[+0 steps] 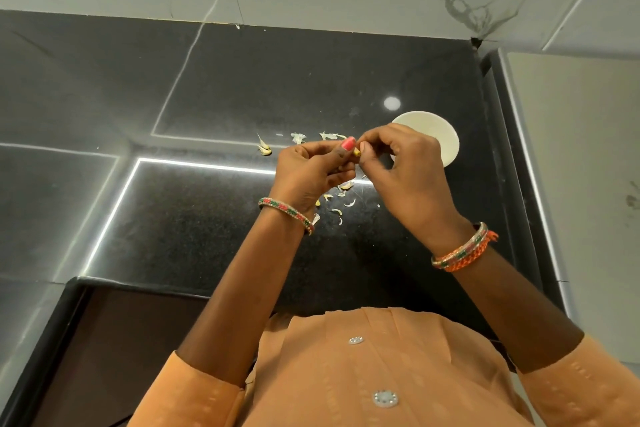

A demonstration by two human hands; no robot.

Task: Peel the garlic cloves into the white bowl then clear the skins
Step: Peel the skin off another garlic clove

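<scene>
Both hands, left (313, 168) and right (398, 163), pinch one clove (356, 151) above the counter (207, 218), bowl (440, 142) just behind. Slippery clove could pop out onto the skins (332, 136), missing the bowl.

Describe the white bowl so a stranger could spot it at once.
Start at the black granite counter and go to its right side, near the raised black edge. Just beyond the right hand, which partly covers it, sits the white bowl. It is the one round, smooth, plain dish there; the garlic skins nearby are thin, ragged scraps.
</scene>
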